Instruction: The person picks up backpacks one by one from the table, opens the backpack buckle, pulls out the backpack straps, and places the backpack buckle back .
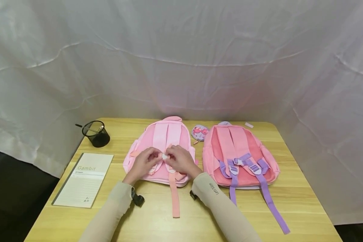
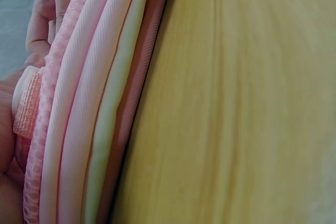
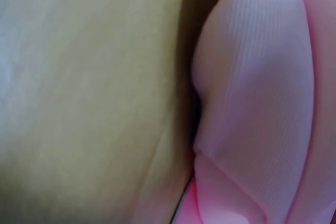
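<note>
A light pink backpack lies on the table with its shoulder straps facing up. Over its middle, both hands meet at a small white buckle on peach webbing. My left hand pinches the buckle's left side between thumb and fingers. From the right, my right hand pinches the other side. A loose peach strap hangs from the backpack's bottom toward the near edge. In the left wrist view, peach webbing shows beside the hand. The right wrist view holds only the backpack's side and tabletop, no fingers.
Right of it lies a coral-pink backpack with purple straps, its chest buckle fastened. A small round pouch sits between the backpacks. At left are a notebook and a black mesh pen cup. Grey curtains surround the wooden table.
</note>
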The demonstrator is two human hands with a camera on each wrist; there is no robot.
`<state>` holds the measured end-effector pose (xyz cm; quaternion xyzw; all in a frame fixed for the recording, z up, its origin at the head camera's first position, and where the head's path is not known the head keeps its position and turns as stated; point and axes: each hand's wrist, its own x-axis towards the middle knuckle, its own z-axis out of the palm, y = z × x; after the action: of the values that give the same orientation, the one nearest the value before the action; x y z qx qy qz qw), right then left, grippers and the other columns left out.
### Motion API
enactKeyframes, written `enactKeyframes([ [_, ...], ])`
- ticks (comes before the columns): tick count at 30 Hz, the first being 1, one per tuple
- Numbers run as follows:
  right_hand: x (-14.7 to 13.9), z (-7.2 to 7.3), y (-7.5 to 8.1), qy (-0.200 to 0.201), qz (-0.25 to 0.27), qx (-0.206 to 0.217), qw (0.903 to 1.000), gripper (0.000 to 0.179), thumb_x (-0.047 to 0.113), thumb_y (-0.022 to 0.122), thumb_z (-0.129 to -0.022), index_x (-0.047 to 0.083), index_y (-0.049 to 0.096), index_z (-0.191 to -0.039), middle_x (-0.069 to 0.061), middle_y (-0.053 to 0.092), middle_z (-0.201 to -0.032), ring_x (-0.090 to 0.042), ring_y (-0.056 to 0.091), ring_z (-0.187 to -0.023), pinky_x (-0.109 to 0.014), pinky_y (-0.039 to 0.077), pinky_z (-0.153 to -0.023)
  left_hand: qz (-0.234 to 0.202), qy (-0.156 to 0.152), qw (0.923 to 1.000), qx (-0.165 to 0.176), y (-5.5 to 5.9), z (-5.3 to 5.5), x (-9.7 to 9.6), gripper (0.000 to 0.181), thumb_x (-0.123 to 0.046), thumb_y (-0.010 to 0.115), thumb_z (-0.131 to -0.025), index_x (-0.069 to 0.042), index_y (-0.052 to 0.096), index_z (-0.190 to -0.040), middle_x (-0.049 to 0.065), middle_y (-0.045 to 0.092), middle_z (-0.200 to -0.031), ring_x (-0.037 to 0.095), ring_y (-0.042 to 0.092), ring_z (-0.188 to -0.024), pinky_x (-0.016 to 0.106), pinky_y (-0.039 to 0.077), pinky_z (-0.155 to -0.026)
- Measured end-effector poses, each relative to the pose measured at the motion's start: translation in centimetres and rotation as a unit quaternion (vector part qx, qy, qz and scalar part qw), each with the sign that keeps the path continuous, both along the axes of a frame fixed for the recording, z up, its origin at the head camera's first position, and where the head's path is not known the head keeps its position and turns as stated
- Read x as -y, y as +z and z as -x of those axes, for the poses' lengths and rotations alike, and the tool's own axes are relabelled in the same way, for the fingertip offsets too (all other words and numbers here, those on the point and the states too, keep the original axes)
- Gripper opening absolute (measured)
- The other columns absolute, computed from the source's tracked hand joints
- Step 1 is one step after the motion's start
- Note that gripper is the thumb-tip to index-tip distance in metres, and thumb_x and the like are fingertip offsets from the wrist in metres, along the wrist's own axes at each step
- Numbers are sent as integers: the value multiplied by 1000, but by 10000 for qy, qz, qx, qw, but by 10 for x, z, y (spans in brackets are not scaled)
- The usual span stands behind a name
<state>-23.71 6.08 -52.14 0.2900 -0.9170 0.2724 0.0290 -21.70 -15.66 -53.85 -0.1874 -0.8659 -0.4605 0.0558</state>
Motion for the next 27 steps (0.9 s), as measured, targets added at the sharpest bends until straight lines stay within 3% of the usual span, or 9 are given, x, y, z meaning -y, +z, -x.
enactKeyframes([
  [11, -1, 0, -1, 11, -215, -31, 9998, 12, 23, 76, -91, 20, 65, -97, 8, 56, -90, -11, 50, -86, -28, 42, -74, -194, 24, 9997, 170, -1, -2, 2, 19, -21, 73, -97, -18, 68, -116, 0, 66, -99, 16, 58, -87, 28, 49, -80],
  [19, -3, 2, -3, 29, -1, -51, 10000, 13, 21, 76, -89, 20, 65, -95, 7, 56, -88, -11, 51, -85, -28, 43, -73, -246, 0, 9996, 140, -3, -1, 2, 19, -22, 72, -99, -20, 68, -117, 0, 68, -103, 15, 60, -92, 28, 50, -84],
  [27, -5, 3, -6, -45, 413, 195, 9989, 14, 19, 76, -89, 20, 62, -93, 6, 56, -87, -11, 50, -83, -29, 43, -73, -659, 71, 9976, 221, -2, -1, 3, 19, -19, 71, -99, -16, 69, -118, 3, 71, -104, 12, 60, -90, 24, 49, -81],
])
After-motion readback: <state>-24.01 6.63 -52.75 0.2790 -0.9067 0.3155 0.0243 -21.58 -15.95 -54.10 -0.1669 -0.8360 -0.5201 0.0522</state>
